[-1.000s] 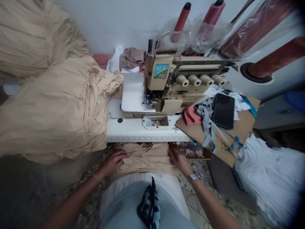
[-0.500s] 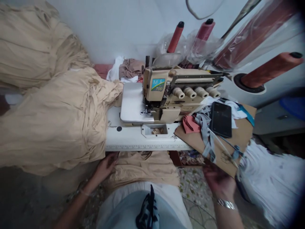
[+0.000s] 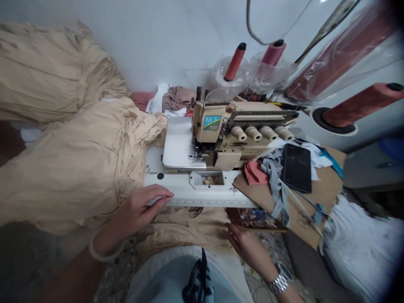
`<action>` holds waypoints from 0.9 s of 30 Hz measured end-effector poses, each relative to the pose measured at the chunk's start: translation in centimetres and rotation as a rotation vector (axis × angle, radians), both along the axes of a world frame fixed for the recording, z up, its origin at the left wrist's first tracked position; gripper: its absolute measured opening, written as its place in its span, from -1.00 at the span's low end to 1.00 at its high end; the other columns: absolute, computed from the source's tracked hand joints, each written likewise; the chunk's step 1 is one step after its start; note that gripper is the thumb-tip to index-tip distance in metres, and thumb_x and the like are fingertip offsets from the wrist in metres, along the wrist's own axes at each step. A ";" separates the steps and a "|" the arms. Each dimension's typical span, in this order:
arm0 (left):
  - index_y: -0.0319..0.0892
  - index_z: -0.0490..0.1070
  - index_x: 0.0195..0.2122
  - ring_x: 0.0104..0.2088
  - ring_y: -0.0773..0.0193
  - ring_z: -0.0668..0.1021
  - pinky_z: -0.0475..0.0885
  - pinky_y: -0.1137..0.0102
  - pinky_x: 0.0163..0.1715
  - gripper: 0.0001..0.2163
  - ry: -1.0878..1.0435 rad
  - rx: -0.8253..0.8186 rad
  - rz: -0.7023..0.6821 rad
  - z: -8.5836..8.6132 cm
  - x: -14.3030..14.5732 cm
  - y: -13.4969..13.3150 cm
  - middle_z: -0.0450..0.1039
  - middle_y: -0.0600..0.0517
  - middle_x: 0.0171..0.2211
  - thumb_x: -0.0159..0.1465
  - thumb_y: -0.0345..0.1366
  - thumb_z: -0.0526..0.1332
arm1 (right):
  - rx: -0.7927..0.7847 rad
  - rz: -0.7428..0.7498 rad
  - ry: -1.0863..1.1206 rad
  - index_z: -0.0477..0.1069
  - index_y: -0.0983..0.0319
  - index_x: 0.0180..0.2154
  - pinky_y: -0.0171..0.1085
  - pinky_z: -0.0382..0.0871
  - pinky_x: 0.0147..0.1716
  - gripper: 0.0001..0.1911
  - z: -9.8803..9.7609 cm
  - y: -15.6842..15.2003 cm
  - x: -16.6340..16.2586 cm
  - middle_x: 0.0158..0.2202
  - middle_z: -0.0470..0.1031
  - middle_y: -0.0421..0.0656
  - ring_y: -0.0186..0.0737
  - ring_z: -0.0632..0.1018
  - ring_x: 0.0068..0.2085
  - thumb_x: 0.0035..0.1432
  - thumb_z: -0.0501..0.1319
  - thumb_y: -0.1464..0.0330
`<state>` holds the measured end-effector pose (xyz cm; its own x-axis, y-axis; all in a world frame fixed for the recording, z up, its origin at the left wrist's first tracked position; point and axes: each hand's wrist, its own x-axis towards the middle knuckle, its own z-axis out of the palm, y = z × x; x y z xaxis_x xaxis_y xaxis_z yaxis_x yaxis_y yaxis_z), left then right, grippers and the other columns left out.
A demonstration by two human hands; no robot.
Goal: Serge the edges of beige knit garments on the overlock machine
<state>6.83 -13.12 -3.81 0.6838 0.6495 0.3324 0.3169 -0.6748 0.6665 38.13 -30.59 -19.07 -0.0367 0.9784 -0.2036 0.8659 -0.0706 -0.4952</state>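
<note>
My left hand (image 3: 143, 206) is over the front edge of the white machine table (image 3: 176, 198), thumb and fingers stretched out and a little apart, with nothing visible in them. Beside it, beige fabric (image 3: 192, 229) lies across my lap, partly under the table edge. At the right end of that cloth, the fingers of my right hand (image 3: 248, 246) extend loosely against it; I see no grip. Straight ahead stands a beige overlock sewing machine (image 3: 210, 122) with a flat metal plate (image 3: 178, 143). No cloth lies under its presser foot (image 3: 197, 155).
A large heap of beige fabric (image 3: 78, 155) covers the left side. To the right, a cardboard sheet (image 3: 328, 181) carries a phone (image 3: 297, 168), a folded coral cloth (image 3: 256, 173) and grey strips. Thread cones (image 3: 235, 63) stand behind the machine. White cloth (image 3: 362, 244) hangs lower right.
My left hand has risen from beneath the table edge to above it. My right hand has moved left, from below the cardboard to the beige fabric on my lap. The view has shifted slightly.
</note>
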 end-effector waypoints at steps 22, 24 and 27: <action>-0.07 -0.17 0.37 0.37 -0.07 0.14 0.07 -0.02 0.37 -0.09 -0.388 0.094 0.708 -8.1 11.5 3.4 -0.03 -0.26 0.34 0.13 -0.38 0.41 | 0.283 -0.057 0.647 0.48 0.25 -0.23 -0.35 0.38 -0.45 -0.56 11.9 15.5 -1.7 -0.44 0.52 -0.17 -0.26 0.53 -0.44 0.32 0.12 0.01; -0.06 -0.13 0.37 0.36 -0.05 0.16 0.10 -0.01 0.36 -0.13 -0.375 0.118 0.691 -8.0 10.9 3.6 0.02 -0.25 0.32 0.15 -0.39 0.40 | 0.290 -0.054 0.657 0.46 0.25 -0.31 -0.37 0.31 -0.50 -0.55 11.6 16.3 -3.1 -0.52 0.46 -0.21 -0.30 0.48 -0.51 0.33 0.11 0.01; -0.07 -0.08 0.36 0.34 -0.03 0.21 0.16 0.03 0.34 -0.15 -0.313 0.147 0.653 -7.6 9.1 4.4 0.07 -0.25 0.29 0.14 -0.38 0.40 | 0.370 -0.057 0.611 0.39 0.22 -0.46 -0.37 0.24 -0.52 -0.55 11.4 16.7 -5.1 -0.61 0.39 -0.24 -0.33 0.41 -0.56 0.36 0.10 0.07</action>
<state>15.95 -8.69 -11.41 0.0320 0.8256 0.5633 0.4938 -0.5031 0.7092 33.05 -13.87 -7.71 0.0148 0.9830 0.1828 0.4257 0.1592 -0.8907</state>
